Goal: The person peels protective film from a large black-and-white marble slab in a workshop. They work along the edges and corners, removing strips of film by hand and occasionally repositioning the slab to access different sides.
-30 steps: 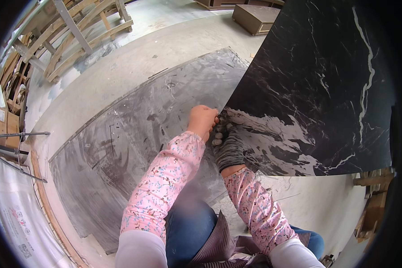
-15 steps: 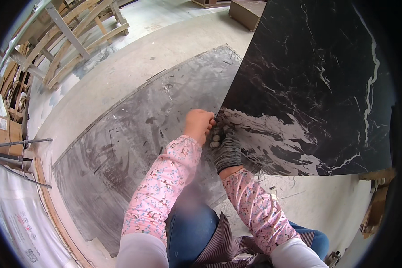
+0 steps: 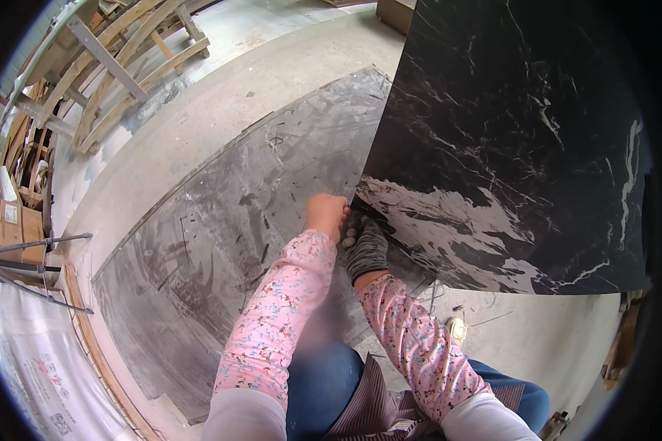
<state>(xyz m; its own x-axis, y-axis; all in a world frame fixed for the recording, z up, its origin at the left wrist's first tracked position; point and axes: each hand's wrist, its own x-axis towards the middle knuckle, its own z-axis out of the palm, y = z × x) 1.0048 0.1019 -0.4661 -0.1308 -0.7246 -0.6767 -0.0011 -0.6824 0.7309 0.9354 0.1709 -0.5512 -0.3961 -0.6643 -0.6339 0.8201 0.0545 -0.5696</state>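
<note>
A large black marble-patterned sheet (image 3: 493,140) with white veins and a pale patch takes up the upper right. My bare left hand (image 3: 327,214) is closed at the sheet's near left corner; whatever its fingers pinch is hidden. Close beside it, my right hand (image 3: 365,248) wears a dark grey knitted glove. Its fingers are curled round the sheet's lower edge by that corner, partly in shadow. Beneath both hands lies a scuffed grey board (image 3: 198,242) on the floor.
Wooden frames (image 3: 125,66) stand at the far left, with cardboard boxes (image 3: 29,231) below them. Black metal rods (image 3: 44,242) jut in above a white wrapped bundle (image 3: 44,353). A brown box (image 3: 394,15) sits behind the sheet. A light shoe (image 3: 457,331) shows beside my right sleeve.
The sheet's near left corner has come slightly lower and leftward, and its left edge stands steeper. Both closed hands have moved down a little with it. The shoe shows more clearly.
</note>
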